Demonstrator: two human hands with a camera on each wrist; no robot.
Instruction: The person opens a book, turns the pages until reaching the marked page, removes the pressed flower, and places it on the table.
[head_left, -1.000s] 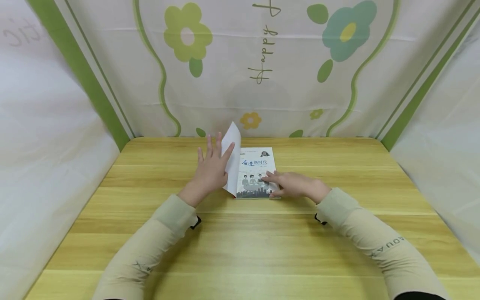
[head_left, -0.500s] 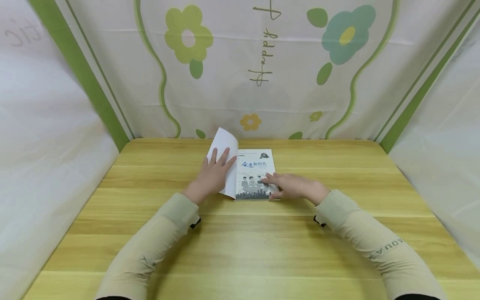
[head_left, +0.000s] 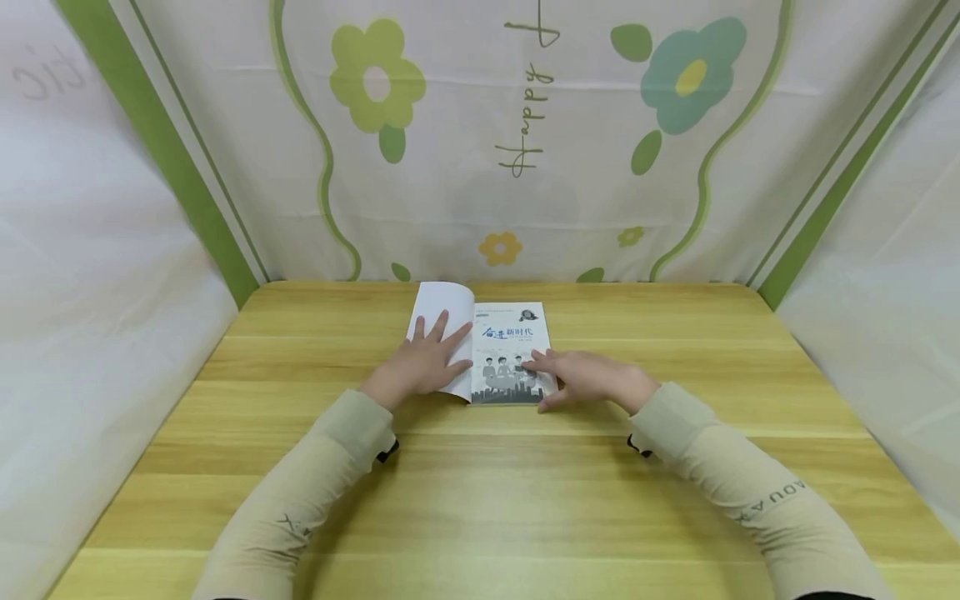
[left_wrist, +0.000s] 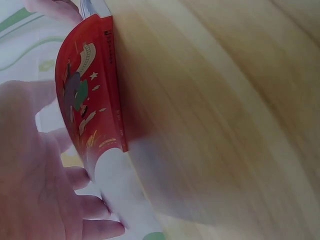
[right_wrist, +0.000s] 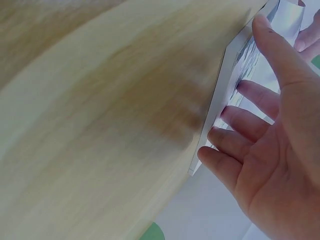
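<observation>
A paperback book point(head_left: 510, 333) lies on the table with its front cover point(head_left: 442, 297) folded over to the left. The first page carries blue Chinese lettering and grey drawn figures. My left hand point(head_left: 423, 360) rests on the cover's white inner side with its fingers spread. In the left wrist view the red printed outside of the cover point(left_wrist: 92, 85) curves up from the table. My right hand point(head_left: 588, 375) touches the page's lower right part with extended fingers, its thumb near the bottom corner. In the right wrist view the fingertips lie along the book's edge point(right_wrist: 215, 100).
The wooden table point(head_left: 480, 500) reaches back to a white fabric wall point(head_left: 450, 183) printed with flowers and the word "Happy". White fabric also hangs at the left and right sides.
My left hand has pushed the cover from nearly upright over to the left and lower down. My right hand has stayed at the page's lower right, with its thumb slightly lower now.
</observation>
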